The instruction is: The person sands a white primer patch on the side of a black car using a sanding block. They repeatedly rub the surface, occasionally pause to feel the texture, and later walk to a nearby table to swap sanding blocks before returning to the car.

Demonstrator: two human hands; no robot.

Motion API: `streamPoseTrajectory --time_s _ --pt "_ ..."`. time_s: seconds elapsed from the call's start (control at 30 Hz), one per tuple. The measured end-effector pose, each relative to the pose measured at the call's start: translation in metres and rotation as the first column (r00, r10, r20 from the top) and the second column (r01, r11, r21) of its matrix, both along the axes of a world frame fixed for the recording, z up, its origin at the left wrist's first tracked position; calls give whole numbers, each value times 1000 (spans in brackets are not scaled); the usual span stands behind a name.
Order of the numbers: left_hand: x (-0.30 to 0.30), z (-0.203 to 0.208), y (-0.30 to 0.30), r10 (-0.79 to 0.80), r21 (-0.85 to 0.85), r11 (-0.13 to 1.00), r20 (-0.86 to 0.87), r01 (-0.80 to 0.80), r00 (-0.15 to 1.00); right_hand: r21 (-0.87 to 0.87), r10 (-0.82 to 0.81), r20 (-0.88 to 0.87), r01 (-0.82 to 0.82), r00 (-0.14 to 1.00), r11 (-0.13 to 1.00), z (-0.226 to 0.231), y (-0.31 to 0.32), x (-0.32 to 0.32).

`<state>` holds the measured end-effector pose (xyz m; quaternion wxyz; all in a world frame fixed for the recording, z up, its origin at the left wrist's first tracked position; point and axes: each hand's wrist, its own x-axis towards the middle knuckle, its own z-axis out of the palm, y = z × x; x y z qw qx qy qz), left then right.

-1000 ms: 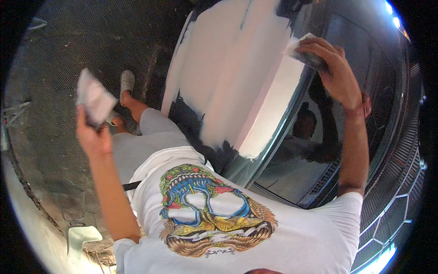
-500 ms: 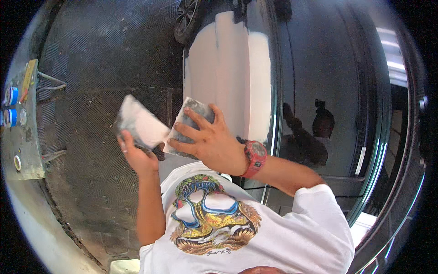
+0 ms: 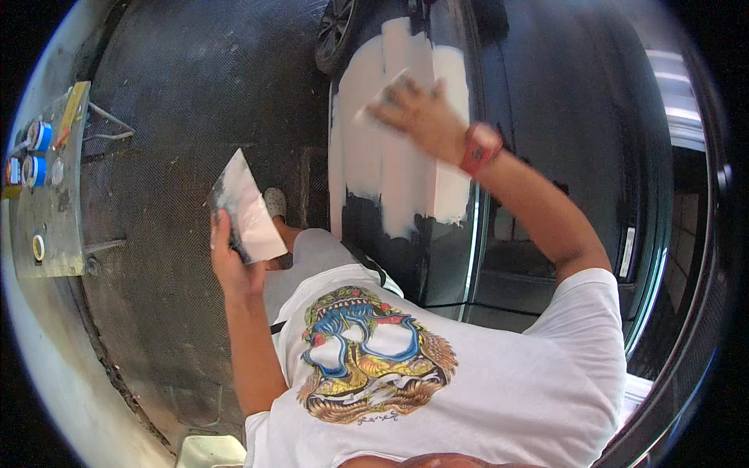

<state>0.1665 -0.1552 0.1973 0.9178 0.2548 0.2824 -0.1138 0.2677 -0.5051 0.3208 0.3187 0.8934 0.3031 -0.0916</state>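
My left hand (image 3: pixel 232 264) grips a flat mixing board (image 3: pixel 253 214) by its lower left edge. Pale pinkish filler is smeared over the board's face, with grey showing along one side. Out over the dark car's side, my right hand (image 3: pixel 433 129) holds a flat putty spreader (image 3: pixel 399 78), its fingers laid across it. Motion blurs that hand, and most of the spreader is hidden beneath it. Under it lies a broad coat of pinkish filler (image 3: pixel 363 168) with a ragged lower edge against the black panel (image 3: pixel 390 269). Whether the spreader touches the coat, I cannot tell.
A work table (image 3: pixel 62 242) at the left carries blue-and-white cans (image 3: pixel 35 171) and a tape roll (image 3: pixel 38 247). The car's wheel (image 3: pixel 335 35) is at the top, its glossy dark side along the right. A pale container (image 3: pixel 211 452) sits at the lower left.
My right hand has moved with the spreader from beside the board up and right over the filler coat. The board has turned more upright in my left hand.
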Motion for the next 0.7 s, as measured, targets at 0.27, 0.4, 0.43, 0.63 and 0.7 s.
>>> streamPoseTrajectory --time_s 0.27,0.4,0.43,0.63,0.7 --pt "-43 -47 62 235 121 969 -166 -217 958 -107 -233 170 253 958 961 -14 -156 152" --pt "-54 -59 63 388 160 919 -202 -361 899 -112 -401 72 407 913 907 -20 -159 149" --pt "-54 -62 60 421 152 906 -206 -396 883 -127 -397 28 398 917 909 -14 -144 137" --pt "-35 -79 38 353 42 934 -236 -354 905 -112 -243 -100 232 965 966 27 -117 9" --pt "-21 -77 28 334 47 942 -265 -334 904 28 -286 -131 292 949 956 60 -107 24"
